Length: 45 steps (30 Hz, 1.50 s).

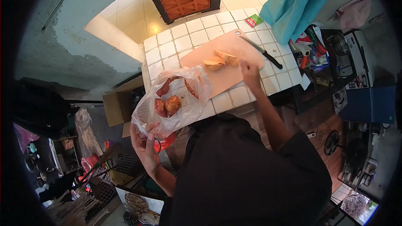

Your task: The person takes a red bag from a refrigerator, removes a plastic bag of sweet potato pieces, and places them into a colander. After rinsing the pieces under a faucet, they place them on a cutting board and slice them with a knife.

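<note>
Hands: left hand (146, 144) grips the edge of a clear plastic bag (197, 75) at the bag's 7 o'clock, thumb closed against the fingers with film pinched between them. Right hand (250, 73) is curled, fingers folded inward, at the 4 o'clock side of the pale cut pieces (214, 63); whether its fingertips pinch a piece cannot be told.

Position: the bag lies open on the tiled desk (194, 26), overlapping the cutting board (228, 84) at the board's 8 o'clock. Reddish, rough-skinned tubers (172, 105) are in the bag. The cut pieces rest near the middle of the board. A knife (273, 60) lies at the board's 3 o'clock, its black handle extending past the edge onto the tiles. A green-and-red packet (253, 21) is at 1 o'clock; a turquoise cloth (293, 8) hangs at 2 o'clock.

Handling (judged): bag film is thin, limp and light; it will crumple and sag around its load. Grip it at the gathered rim, as a single-ply pinch may stretch or tear. Whole tubers should be firm, moderately heavy for their size and tolerant of pressure; hold them around the widest part. Cut pieces should be stiff, with moist, slippery faces; hold them by the skin side or by opposite edges.
</note>
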Tool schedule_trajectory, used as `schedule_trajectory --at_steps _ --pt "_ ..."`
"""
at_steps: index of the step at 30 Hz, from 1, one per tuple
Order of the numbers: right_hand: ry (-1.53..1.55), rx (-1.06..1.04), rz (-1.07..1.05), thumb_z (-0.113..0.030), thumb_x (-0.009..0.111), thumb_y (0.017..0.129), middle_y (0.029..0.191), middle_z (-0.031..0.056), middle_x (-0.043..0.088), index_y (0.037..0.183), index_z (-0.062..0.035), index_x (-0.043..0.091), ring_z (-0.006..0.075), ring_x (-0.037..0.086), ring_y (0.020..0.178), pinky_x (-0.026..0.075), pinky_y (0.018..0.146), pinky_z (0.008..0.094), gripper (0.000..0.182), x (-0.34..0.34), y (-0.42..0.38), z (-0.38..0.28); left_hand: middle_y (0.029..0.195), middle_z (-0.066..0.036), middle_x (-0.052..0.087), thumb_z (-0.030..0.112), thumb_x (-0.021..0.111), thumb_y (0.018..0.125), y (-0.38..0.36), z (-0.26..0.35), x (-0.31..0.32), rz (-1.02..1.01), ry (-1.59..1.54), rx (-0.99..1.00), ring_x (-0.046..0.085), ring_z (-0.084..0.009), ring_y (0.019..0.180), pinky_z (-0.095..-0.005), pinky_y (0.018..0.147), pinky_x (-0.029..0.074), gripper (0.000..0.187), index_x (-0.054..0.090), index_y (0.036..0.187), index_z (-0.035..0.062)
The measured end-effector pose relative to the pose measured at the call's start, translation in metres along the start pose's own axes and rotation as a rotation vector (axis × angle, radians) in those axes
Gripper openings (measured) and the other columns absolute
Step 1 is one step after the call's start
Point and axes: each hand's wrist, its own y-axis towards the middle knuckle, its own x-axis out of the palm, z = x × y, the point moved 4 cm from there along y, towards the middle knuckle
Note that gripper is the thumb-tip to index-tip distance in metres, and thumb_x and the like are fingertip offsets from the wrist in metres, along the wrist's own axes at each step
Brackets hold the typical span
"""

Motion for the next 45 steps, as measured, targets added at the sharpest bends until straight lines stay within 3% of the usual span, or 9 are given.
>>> schedule_trajectory --at_steps 7,14,16,20,22,24,30,38,45 --pt "0.354 -0.201 -0.114 -0.017 0.064 0.089 0.072 0.0022 0.056 0.1 -0.0009 0.06 0.0112 0.053 0.065 0.043 0.058 0.0257 0.02 0.04 -0.075 -0.095 0.075 -0.012 0.067 0.008 0.061 0.09 0.005 0.014 0.016 0.027 0.272 -0.042 0.063 -0.0115 0.066 -0.0246 0.065 0.051 0.055 0.037 0.137 -0.0056" --pt "0.104 -0.447 -0.272 -0.016 0.071 0.078 0.102 0.0166 0.058 0.089 0.0016 0.062 0.0277 0.055 0.097 0.044 0.079 0.0347 0.023 0.072 -0.075 -0.138 0.073 -0.01 0.067 0.008 0.06 0.092 0.008 0.028 0.005 0.145 0.38 0.048 0.061 -0.0103 0.066 -0.0226 0.064 0.049 0.021 0.061 0.107 -0.0068" --pt "0.252 -0.657 -0.196 -0.011 0.069 0.077 0.113 0.0192 0.056 0.084 0.0016 0.062 0.0313 0.051 0.109 0.042 0.086 0.0408 0.016 0.056 -0.085 -0.17 0.071 -0.009 0.067 0.008 0.058 0.093 0.006 0.038 -0.013 0.438 0.657 0.2 0.061 -0.0117 0.066 -0.0237 0.067 0.049 0.015 0.063 0.095 -0.006" --pt "0.477 -0.827 -0.389 -0.004 0.063 0.079 0.12 0.0225 0.053 0.092 0.0004 0.06 0.0367 0.046 0.121 0.036 0.097 0.0479 0.013 0.045 -0.106 -0.215 0.099 -0.017 0.064 0.014 0.053 0.097 -0.003 0.031 -0.043 0.699 0.747 0.416 0.062 -0.0185 0.087 -0.0281 0.078 0.049 0.02 0.059 0.102 -0.0044" --pt "0.604 -0.79 -0.51 -0.005 0.06 0.083 0.119 0.0186 0.054 0.09 -0.0007 0.055 0.0351 0.05 0.116 0.036 0.097 0.0457 0.009 0.054 -0.121 -0.215 0.106 -0.018 0.06 0.019 0.047 0.099 0.005 0.034 -0.018 0.658 0.666 0.542 0.06 -0.0231 0.097 -0.0321 0.083 0.048 0.023 0.053 0.106 -0.0022" --pt "0.693 -0.193 -0.976 -0.004 0.055 0.087 0.108 0.0175 0.055 0.092 0.0006 0.053 0.0316 0.055 0.105 0.042 0.088 0.0409 0.008 0.076 -0.134 -0.206 0.092 -0.015 0.06 0.026 0.044 0.1 0.016 0.014 -0.009 0.553 -0.04 0.355 0.06 -0.025 0.095 -0.0349 0.089 0.047 0.026 0.048 0.103 0.001" --pt "0.568 -0.69 -0.734 0.001 0.051 0.089 0.096 0.0129 0.052 0.11 0.004 0.053 0.0255 0.056 0.086 0.044 0.075 0.0346 0.021 0.103 -0.141 -0.199 0.062 -0.001 0.041 0.039 0.039 0.095 0.025 -0.016 0.052 -0.14 -0.406 0.099 0.036 -0.0086 0.052 -0.0201 0.051 0.029 0.035 0.039 0.074 0.01" --pt "0.521 -0.433 -0.563 0.003 0.057 0.085 0.082 0.0088 0.054 0.1 0.0008 0.053 0.0133 0.052 0.064 0.044 0.058 0.0281 0.016 0.097 -0.125 -0.182 0.067 0.004 0.056 0.015 0.059 0.093 0.02 -0.05 0.084 -0.007 -0.031 -0.148 0.044 -0.0027 0.054 -0.0183 0.048 0.033 0.017 0.059 0.105 0.0028" --pt "0.514 -0.499 -0.727 -0.001 0.065 0.08 0.076 0.0073 0.054 0.098 -0.002 0.054 0.0144 0.053 0.064 0.044 0.059 0.0316 0.021 0.096 -0.131 -0.189 0.07 0.002 0.058 0.016 0.061 0.093 0.039 -0.075 0.062 0.174 -0.212 -0.195 0.052 -0.0046 0.059 -0.0204 0.048 0.038 0.015 0.063 0.082 0.0066"
